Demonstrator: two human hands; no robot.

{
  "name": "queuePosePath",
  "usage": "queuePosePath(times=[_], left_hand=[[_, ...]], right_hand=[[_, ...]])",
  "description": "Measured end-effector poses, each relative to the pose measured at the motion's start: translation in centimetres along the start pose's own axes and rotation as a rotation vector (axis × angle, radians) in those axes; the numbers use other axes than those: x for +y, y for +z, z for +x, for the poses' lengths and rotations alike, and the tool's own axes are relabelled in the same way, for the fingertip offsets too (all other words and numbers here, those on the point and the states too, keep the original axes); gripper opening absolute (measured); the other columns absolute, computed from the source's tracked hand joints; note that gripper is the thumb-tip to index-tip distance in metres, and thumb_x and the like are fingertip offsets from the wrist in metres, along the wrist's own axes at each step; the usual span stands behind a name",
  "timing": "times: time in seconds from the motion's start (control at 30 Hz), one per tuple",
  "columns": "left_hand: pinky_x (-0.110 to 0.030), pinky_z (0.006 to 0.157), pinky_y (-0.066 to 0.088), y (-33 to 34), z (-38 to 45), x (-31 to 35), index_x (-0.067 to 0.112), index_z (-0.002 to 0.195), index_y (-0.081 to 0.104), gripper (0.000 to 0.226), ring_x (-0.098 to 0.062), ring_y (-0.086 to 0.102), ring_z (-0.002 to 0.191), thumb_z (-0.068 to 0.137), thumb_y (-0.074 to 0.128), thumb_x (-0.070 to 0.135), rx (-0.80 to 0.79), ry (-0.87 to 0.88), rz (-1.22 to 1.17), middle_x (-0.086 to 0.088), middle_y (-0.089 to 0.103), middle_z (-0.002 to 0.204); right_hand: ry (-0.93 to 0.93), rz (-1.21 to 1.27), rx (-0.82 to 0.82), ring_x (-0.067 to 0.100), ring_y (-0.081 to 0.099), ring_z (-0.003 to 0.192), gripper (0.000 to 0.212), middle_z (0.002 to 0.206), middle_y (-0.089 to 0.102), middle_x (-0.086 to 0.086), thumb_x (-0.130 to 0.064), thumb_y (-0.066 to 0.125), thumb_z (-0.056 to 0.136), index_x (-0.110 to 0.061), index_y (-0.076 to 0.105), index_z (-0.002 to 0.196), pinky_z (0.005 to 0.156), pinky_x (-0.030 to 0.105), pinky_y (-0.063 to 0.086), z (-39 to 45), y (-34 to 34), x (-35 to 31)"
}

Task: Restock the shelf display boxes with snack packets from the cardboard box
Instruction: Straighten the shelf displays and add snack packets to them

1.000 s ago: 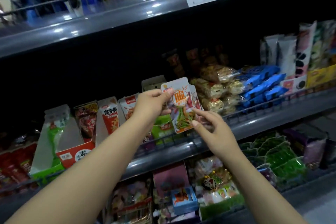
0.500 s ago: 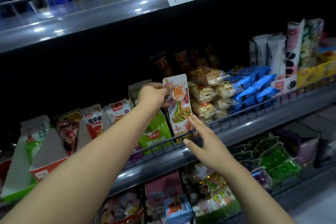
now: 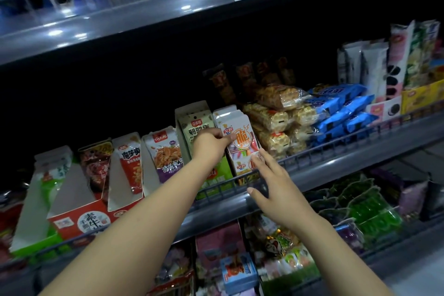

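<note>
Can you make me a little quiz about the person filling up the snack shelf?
1. True or false: the left hand grips the orange-and-white snack packets.
2. What lies right of those packets? A) clear-wrapped biscuit packs B) bananas C) bottles
3. Fill in: the right hand has its fingers ____.

Key: 1 true; 2 A; 3 straight (open), fingertips at the packets' lower front.
</note>
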State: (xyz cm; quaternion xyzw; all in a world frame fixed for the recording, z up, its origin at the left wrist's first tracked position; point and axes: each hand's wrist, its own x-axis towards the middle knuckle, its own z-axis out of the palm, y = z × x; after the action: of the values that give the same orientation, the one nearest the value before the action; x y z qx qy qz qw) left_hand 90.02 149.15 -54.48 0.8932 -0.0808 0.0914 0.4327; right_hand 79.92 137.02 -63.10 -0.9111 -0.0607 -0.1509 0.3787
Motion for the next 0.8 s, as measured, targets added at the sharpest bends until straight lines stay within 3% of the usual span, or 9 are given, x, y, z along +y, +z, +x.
queuePosePath(times=[0.1, 0.17, 0.23, 0.3, 0.4, 0.6, 0.7, 0.8], left_hand=[[-0.024, 0.054, 0.033, 0.2, -0.6, -0.1, 0.012, 0.070, 0.059, 0.026, -0.015, 0.045, 0.057, 0.084, 0.068, 0.033, 0.023, 0.053, -0.027, 0.000, 0.055, 0.066], [-0.021, 0.055, 0.036, 0.3, -1.4, 0.1, 0.013, 0.088, 0.066, 0.018, -0.010, 0.051, 0.066, 0.084, 0.068, 0.031, 0.074, 0.100, -0.058, 0.005, 0.059, 0.075], [-0.015, 0.057, 0.037, 0.3, -2.6, 0.1, 0.014, 0.108, 0.061, 0.028, -0.003, 0.050, 0.070, 0.085, 0.067, 0.030, 0.125, 0.085, -0.139, 0.009, 0.055, 0.080], [-0.014, 0.061, 0.040, 0.2, -4.0, -0.2, 0.016, 0.114, 0.057, 0.033, -0.001, 0.050, 0.072, 0.085, 0.067, 0.029, 0.172, 0.064, -0.236, 0.009, 0.054, 0.082], [-0.015, 0.073, 0.046, -0.1, -6.7, -1.5, 0.019, 0.111, 0.056, 0.028, -0.004, 0.053, 0.080, 0.086, 0.066, 0.026, 0.244, 0.120, -0.323, 0.006, 0.057, 0.090], [-0.006, 0.071, 0.043, 0.5, -13.9, -5.9, 0.021, 0.101, 0.060, 0.010, 0.000, 0.057, 0.083, 0.093, 0.055, 0.017, 0.251, 0.151, -0.403, 0.005, 0.062, 0.096], [-0.008, 0.072, 0.044, 1.3, -17.5, -9.0, 0.029, 0.099, 0.060, 0.013, 0.001, 0.059, 0.085, 0.095, 0.051, 0.020, 0.223, 0.073, -0.406, 0.009, 0.063, 0.097], [-0.019, 0.076, 0.048, 1.9, -20.3, -12.7, 0.029, 0.099, 0.060, 0.015, -0.006, 0.060, 0.084, 0.096, 0.049, 0.020, 0.229, -0.026, -0.421, 0.007, 0.064, 0.097]], right_hand=[[-0.004, 0.001, -0.003, 0.006, 0.000, 0.143, 0.069, 0.150, -0.015, -0.028, -0.039, 0.048, 0.095, -0.033, 0.007, 0.150, 0.113, 0.033, 0.022, -0.2, 0.2, 0.0], [-0.013, -0.005, 0.001, 0.007, -0.001, 0.143, 0.069, 0.152, -0.015, -0.026, -0.038, 0.047, 0.095, -0.034, 0.006, 0.150, 0.114, 0.034, 0.020, -0.4, 0.3, 0.1], [-0.026, -0.007, 0.011, 0.007, 0.000, 0.144, 0.068, 0.154, -0.012, -0.023, -0.038, 0.047, 0.095, -0.034, 0.007, 0.150, 0.115, 0.034, 0.020, -0.7, 0.4, 0.0], [-0.041, -0.003, 0.026, 0.006, 0.003, 0.143, 0.066, 0.155, -0.005, -0.020, -0.038, 0.046, 0.095, -0.033, 0.009, 0.150, 0.113, 0.031, 0.019, -1.1, 0.6, -0.2], [-0.068, 0.006, 0.057, 0.005, 0.009, 0.142, 0.062, 0.155, 0.010, -0.018, -0.039, 0.047, 0.095, -0.032, 0.017, 0.149, 0.111, 0.025, 0.019, -1.7, 1.2, -0.8], [-0.043, -0.018, 0.053, 0.011, 0.034, 0.132, 0.053, 0.145, 0.037, -0.009, -0.036, 0.049, 0.094, -0.026, 0.033, 0.144, 0.105, 0.027, 0.033, -3.6, 3.6, -2.2], [0.029, -0.029, -0.021, 0.014, 0.043, 0.126, 0.052, 0.142, 0.040, -0.005, -0.036, 0.050, 0.093, -0.025, 0.035, 0.142, 0.100, 0.029, 0.039, -5.0, 5.2, -2.6], [0.048, -0.099, -0.120, 0.018, 0.048, 0.121, 0.049, 0.137, 0.046, 0.000, -0.034, 0.051, 0.093, -0.023, 0.039, 0.139, 0.097, 0.030, 0.041, -6.9, 7.5, -2.2]])
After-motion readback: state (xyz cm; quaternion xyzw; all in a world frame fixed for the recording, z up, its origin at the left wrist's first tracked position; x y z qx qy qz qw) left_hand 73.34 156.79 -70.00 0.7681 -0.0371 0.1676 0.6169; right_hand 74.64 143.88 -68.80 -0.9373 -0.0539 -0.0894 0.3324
